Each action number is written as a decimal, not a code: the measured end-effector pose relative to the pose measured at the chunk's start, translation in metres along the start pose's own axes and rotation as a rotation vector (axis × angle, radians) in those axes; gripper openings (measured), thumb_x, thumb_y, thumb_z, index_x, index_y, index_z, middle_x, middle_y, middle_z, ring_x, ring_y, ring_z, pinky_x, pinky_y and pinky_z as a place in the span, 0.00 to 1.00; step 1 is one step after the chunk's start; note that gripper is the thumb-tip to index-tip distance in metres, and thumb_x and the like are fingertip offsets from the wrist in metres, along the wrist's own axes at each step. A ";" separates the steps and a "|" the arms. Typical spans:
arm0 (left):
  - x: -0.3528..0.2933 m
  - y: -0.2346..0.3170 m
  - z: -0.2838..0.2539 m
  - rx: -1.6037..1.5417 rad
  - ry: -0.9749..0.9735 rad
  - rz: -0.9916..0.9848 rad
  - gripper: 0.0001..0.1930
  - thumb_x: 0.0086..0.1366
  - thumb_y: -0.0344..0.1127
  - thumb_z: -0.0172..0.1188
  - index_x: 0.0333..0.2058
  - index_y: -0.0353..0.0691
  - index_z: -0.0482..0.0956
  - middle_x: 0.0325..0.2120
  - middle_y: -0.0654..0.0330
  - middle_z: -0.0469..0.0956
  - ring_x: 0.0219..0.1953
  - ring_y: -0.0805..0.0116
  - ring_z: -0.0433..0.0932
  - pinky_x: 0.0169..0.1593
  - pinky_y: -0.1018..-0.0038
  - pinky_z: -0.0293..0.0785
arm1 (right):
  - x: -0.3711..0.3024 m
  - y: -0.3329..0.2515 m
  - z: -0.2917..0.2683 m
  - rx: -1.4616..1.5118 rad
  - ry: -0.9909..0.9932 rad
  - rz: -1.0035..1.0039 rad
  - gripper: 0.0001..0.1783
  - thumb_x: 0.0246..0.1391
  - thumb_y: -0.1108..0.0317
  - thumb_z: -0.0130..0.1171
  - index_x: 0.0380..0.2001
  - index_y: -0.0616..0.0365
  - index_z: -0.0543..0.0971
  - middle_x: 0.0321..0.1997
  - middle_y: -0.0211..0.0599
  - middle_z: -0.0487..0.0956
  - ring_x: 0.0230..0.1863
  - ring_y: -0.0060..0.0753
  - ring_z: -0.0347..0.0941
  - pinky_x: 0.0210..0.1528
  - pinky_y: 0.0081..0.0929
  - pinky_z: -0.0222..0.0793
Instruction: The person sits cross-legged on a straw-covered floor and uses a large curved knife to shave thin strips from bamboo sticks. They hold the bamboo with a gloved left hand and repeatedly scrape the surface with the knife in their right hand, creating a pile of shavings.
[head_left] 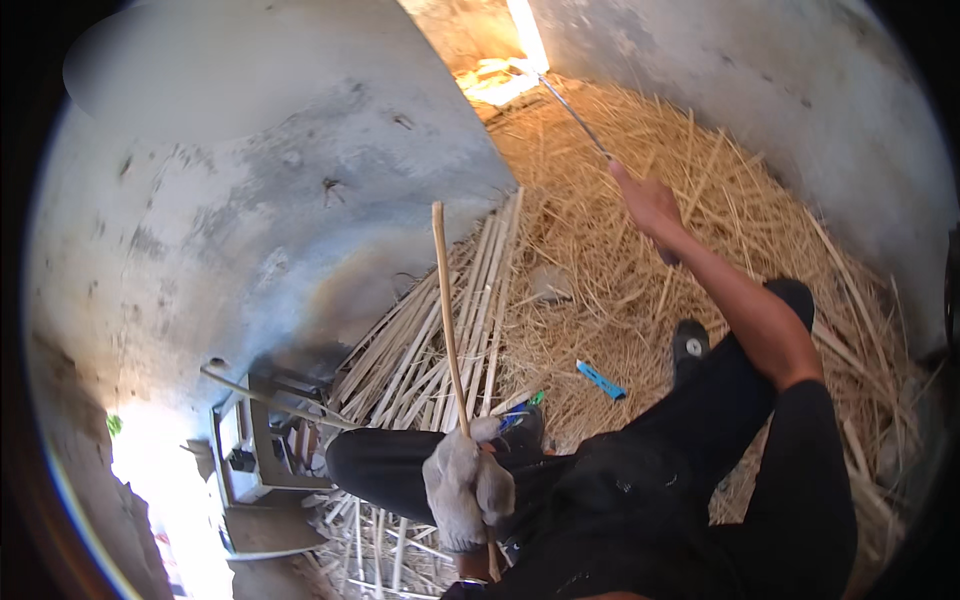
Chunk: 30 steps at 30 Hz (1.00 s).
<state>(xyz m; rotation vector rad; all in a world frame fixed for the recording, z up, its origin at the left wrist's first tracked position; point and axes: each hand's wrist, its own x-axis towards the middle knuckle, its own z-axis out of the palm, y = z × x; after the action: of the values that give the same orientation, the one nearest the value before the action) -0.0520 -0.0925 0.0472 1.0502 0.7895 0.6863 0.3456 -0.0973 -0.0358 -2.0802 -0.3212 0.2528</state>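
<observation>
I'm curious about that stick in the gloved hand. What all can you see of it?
The stick is long, slim and light tan, looks like wood or bamboo, and bends slightly. Its upper end is blunt. The gloved left hand grips its lower part; a short, darker-looking piece shows below the glove, near the dark clothing. The longer part rises away from the glove, seen across pale strips. Whether anything else touches it, I can't tell.

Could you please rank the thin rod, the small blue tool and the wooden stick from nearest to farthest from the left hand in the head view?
1. Wooden stick: gripped in the gloved left hand.
2. Small blue tool: to that hand's right, on the straw.
3. Thin rod: farther forward, in the right hand.
</observation>
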 end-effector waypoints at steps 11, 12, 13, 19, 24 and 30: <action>0.030 0.019 0.009 0.208 0.019 -0.037 0.20 0.72 0.38 0.53 0.52 0.23 0.75 0.10 0.67 0.64 0.09 0.81 0.58 0.14 0.82 0.57 | -0.100 -0.025 -0.012 0.147 -0.357 -0.874 0.33 0.59 0.38 0.57 0.15 0.56 0.74 0.07 0.29 0.64 0.11 0.25 0.63 0.15 0.31 0.57; 0.032 0.018 0.012 0.172 0.003 -0.037 0.21 0.72 0.38 0.53 0.52 0.24 0.74 0.10 0.68 0.63 0.09 0.81 0.58 0.15 0.83 0.57 | -0.106 -0.023 -0.013 0.112 -0.392 -0.929 0.32 0.57 0.38 0.59 0.16 0.57 0.75 0.07 0.30 0.65 0.11 0.25 0.64 0.16 0.32 0.59; 0.031 0.022 0.017 0.189 0.028 -0.071 0.20 0.72 0.38 0.52 0.52 0.23 0.74 0.10 0.69 0.61 0.10 0.81 0.57 0.15 0.83 0.57 | -0.111 -0.021 -0.015 0.075 -0.427 -0.984 0.32 0.56 0.37 0.60 0.18 0.57 0.76 0.08 0.31 0.66 0.11 0.26 0.66 0.16 0.32 0.61; 0.026 0.007 0.022 0.162 0.016 -0.100 0.21 0.70 0.37 0.53 0.53 0.24 0.74 0.12 0.71 0.63 0.10 0.83 0.57 0.14 0.83 0.52 | -0.112 -0.010 -0.003 -0.001 -0.335 -1.185 0.33 0.55 0.35 0.59 0.16 0.56 0.77 0.07 0.32 0.66 0.09 0.29 0.64 0.14 0.34 0.60; 0.007 -0.004 0.029 0.215 0.014 -0.128 0.18 0.69 0.33 0.57 0.53 0.27 0.77 0.14 0.73 0.65 0.12 0.85 0.59 0.17 0.85 0.52 | -0.064 -0.016 -0.002 0.014 -0.205 -0.829 0.37 0.61 0.33 0.50 0.10 0.51 0.65 0.07 0.27 0.60 0.09 0.27 0.58 0.14 0.34 0.54; -0.002 -0.004 0.032 0.312 -0.164 0.032 0.18 0.70 0.34 0.56 0.52 0.26 0.77 0.15 0.73 0.67 0.14 0.85 0.61 0.18 0.84 0.56 | -0.019 -0.017 -0.017 0.477 -0.156 0.076 0.36 0.63 0.29 0.42 0.11 0.43 0.64 0.08 0.15 0.58 0.07 0.14 0.53 0.10 0.22 0.50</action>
<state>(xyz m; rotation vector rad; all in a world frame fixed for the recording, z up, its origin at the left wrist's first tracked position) -0.0259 -0.1111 0.0535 1.3861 0.7523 0.5052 0.3312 -0.1086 -0.0120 -1.6058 -0.2465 0.4886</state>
